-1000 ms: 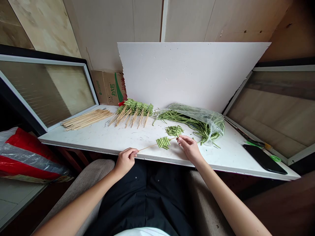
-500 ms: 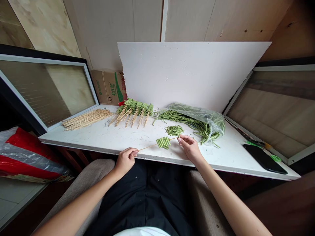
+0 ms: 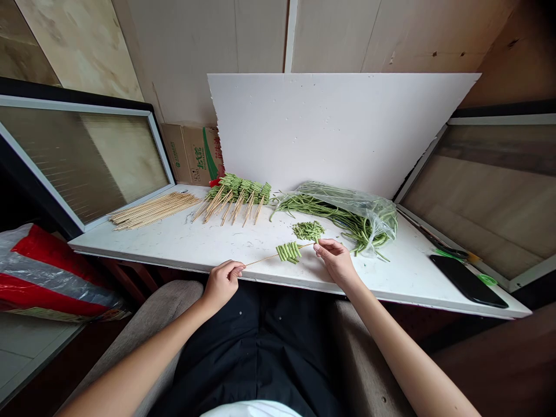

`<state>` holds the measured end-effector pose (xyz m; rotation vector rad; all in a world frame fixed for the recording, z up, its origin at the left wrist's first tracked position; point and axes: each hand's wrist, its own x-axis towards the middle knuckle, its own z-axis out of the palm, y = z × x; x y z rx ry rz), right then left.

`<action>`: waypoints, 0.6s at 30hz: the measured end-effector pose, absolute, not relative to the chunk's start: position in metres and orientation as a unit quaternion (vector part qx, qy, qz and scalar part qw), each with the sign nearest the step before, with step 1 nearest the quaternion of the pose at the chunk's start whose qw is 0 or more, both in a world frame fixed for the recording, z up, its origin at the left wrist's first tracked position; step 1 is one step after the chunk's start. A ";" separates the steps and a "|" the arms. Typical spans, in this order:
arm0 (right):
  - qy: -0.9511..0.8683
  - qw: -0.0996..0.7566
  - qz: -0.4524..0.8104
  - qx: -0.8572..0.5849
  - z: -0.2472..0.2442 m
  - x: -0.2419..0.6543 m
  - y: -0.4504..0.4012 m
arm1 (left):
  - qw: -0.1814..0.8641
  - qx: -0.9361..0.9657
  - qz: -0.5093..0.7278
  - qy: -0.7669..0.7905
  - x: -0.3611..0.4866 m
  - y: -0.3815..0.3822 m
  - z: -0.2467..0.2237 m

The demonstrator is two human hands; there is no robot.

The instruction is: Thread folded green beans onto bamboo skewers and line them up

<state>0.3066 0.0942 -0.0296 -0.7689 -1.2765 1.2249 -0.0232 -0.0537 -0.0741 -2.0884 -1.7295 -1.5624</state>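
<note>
One thin skewer [image 3: 263, 260] spans the gap between both hands, over the near edge of the white table [image 3: 174, 249]. From my remote feed I note the left hand [image 3: 221, 284] pinching its near-left end, thumb against curled fingers. The right hand [image 3: 336, 260], farther right, grasps a short green piece [image 3: 316, 238] in its fingertips at the skewer's right end; I cannot tell whether the point has pierced it. A row of threaded bean pieces [image 3: 288, 252] sits crosswise on the shaft, nearer the right hand than the left.

Just beyond the right hand I log a small pile of cut pieces [image 3: 307, 230]. Behind that, long green beans [image 3: 317, 205] spill left out of a clear plastic bag [image 3: 347, 194]. Far side, left of the bag: loaded skewers [image 3: 238, 191] heaped together, bare stick ends toward the near side. Farther left, a spread of bare skewers [image 3: 154, 209]. At the far left I see a cardboard box [image 3: 191, 153]; at the near right, a black phone [image 3: 467, 281].
</note>
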 end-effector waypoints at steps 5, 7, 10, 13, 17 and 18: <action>-0.550 0.565 0.518 -0.331 -0.030 0.307 0.094 | 0.008 -0.669 -0.499 -0.551 -0.023 -0.054 -0.075; -0.552 0.566 0.515 -0.331 -0.030 0.307 0.094 | 0.009 -0.669 -0.499 -0.551 -0.023 -0.054 -0.074; -0.546 0.569 0.516 -0.333 -0.031 0.307 0.095 | 0.007 -0.668 -0.501 -0.550 -0.022 -0.054 -0.073; -0.532 0.570 0.528 -0.337 -0.031 0.307 0.096 | 0.004 -0.667 -0.503 -0.549 -0.022 -0.055 -0.073; -0.521 0.574 0.531 -0.341 -0.031 0.307 0.096 | 0.003 -0.668 -0.503 -0.549 -0.022 -0.055 -0.073; -0.521 0.575 0.531 -0.342 -0.031 0.307 0.097 | 0.003 -0.668 -0.503 -0.549 -0.022 -0.055 -0.073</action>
